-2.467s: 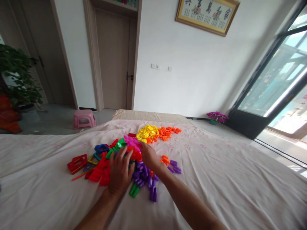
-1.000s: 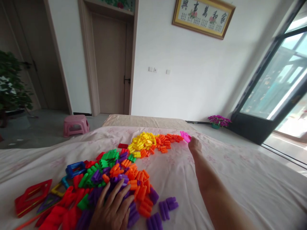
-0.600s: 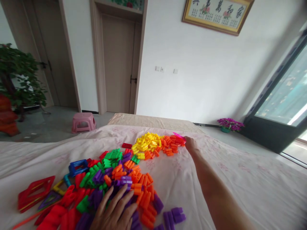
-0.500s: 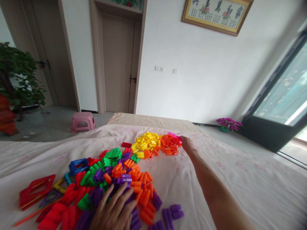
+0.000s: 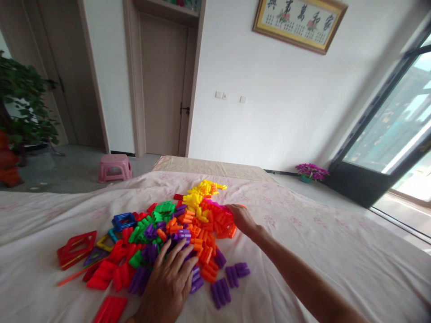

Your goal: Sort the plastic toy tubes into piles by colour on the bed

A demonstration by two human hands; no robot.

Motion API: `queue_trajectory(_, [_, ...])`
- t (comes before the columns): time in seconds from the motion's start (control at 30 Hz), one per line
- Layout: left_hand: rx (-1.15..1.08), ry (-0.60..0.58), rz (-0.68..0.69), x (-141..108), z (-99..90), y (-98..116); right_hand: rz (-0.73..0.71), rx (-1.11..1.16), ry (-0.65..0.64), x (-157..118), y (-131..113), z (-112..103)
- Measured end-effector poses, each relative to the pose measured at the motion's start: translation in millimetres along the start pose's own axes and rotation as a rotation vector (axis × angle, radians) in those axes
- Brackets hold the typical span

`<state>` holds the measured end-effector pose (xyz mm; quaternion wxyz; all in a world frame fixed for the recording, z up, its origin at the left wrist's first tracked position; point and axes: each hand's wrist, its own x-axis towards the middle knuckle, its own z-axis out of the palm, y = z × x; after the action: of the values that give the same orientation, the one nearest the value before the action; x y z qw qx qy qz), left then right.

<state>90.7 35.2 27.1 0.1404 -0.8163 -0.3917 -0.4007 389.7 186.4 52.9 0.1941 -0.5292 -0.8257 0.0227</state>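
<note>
A heap of plastic pieces lies on the sheet, with red pieces (image 5: pixel 103 274), green pieces (image 5: pixel 164 207), purple pieces (image 5: pixel 220 292), orange pieces (image 5: pixel 208 252) and yellow pieces (image 5: pixel 201 190). My left hand (image 5: pixel 171 276) rests on the near side of the heap, fingers spread, over purple and orange pieces. On the heap's right side my right hand (image 5: pixel 239 217) is closed at a bright pink piece (image 5: pixel 215 204), against the orange pieces. Its fingertips are mostly hidden. Flat red frames (image 5: pixel 76 249) and blue frames (image 5: pixel 124 221) lie at the left.
A patterned sheet (image 5: pixel 303 255) covers the surface. Beyond it stand a pink stool (image 5: pixel 115 168), a potted plant (image 5: pixel 25 98) and purple flowers (image 5: pixel 311 172). A framed picture (image 5: pixel 299 22) hangs on the wall.
My right hand has moved left and nearer with the pink piece. Orange pieces are now pushed against the main heap, and the yellow ones have shifted and spread.
</note>
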Motion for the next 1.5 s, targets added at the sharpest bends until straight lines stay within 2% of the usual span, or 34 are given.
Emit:
queue_trajectory(0.07, [0.006,0.01,0.018,1.9,-2.4,-0.2,-0.058,0.056,0.003,-5.2,-9.6,1.4])
queue_trajectory(0.13, [-0.026,0.016,0.021,1.2,-1.2,-1.2,-0.032,0.091,0.035,-2.9,-5.9,-1.6])
queue_trajectory(0.2, [-0.084,0.027,0.004,-1.6,2.8,-2.6,0.167,0.05,0.093,7.6,10.3,-8.6])
queue_trajectory(0.27, [-0.135,0.037,-0.019,-4.7,7.7,-4.2,0.461,-0.053,0.147,23.7,34.0,-16.9])
queue_trajectory(0.33, [-0.157,0.044,-0.026,-7.1,12.0,-5.7,0.613,-0.116,0.195,41.4,58.2,-22.3])
queue_trajectory(0.43, [-0.15,0.061,-0.004,-8.7,16.6,-8.1,0.71,-0.152,0.235,66.1,83.4,-18.8])
queue_trajectory(0.53, [-0.131,0.095,0.017,-8.9,20.4,-10.5,0.743,-0.149,0.23,91.0,90.8,-1.7])
queue_trajectory(0.63, [-0.099,0.12,0.041,-9.2,24.4,-12.3,0.71,-0.124,0.214,118.8,85.0,20.1])
queue_trajectory(0.77, [-0.08,0.14,0.048,-9.9,27.4,-12.9,0.58,-0.082,0.195,152.3,66.3,43.3])
queue_trajectory(0.93, [-0.109,0.108,0.026,-8.9,23.6,-11.9,0.369,-0.029,0.155,165.7,38.5,58.3])
queue_trajectory(1.07, [-0.141,0.066,-0.004,-9.0,18.1,-9.5,0.222,0.016,0.113,152.6,18.1,59.3])
queue_trajectory(1.2, [-0.17,0.01,-0.05,-10.4,14.4,-6.4,0.109,0.063,0.064,127.5,-5.7,53.2])
queue_trajectory(1.4, [-0.156,-0.02,-0.056,-9.6,10.4,-3.6,-0.009,0.124,0.02,76.3,-46.3,34.2])
queue_trajectory(1.5, [-0.147,-0.027,-0.074,-8.2,7.1,-3.8,-0.029,0.18,0.03,55.3,-58.3,23.0])
